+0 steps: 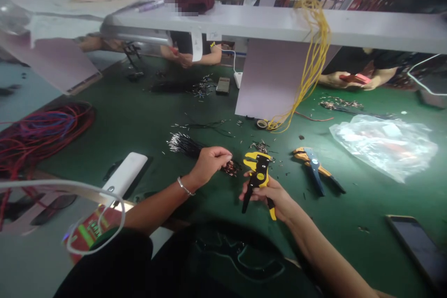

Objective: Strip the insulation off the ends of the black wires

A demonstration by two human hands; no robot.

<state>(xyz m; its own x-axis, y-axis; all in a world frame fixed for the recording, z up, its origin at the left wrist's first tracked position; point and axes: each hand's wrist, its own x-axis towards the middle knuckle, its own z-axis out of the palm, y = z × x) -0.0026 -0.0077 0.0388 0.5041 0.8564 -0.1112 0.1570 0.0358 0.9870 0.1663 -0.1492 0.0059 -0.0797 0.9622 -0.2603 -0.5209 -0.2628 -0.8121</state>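
Your left hand (pixel 210 165) has thumb and forefinger pinched together just left of the stripper (pixel 260 167); whether a wire sits in that pinch, you cannot tell from here; your right hand (pixel 270 194) is wrapped about the stripper's handles, its head turned left toward the pinch, touching no wire that shows. Beside and partly behind your left hand lies the black bundle (pixel 191 146), silvery ends at its far left; bare copper ends (pixel 231 168) show by your left fingertips, so a good share of the ends look stripped already; the scraps (pixel 260 146) just beyond the stripper's head point the same way; a few loose wires (pixel 206 125) lie beyond the bundle and may be what is left, though how many ends still wear their cover is too small to count. Farther right rest the pliers (pixel 314 167), untouched, then a plastic bag (pixel 386 144), with a phone (pixel 417 247) at the near right; at the left lies a red and blue coil (pixel 52 125) on the green table (pixel 157 114); yellow wires (pixel 316 51) hang over the far shelf (pixel 244 18), beyond which co-workers' hands (pixel 185 59) show.
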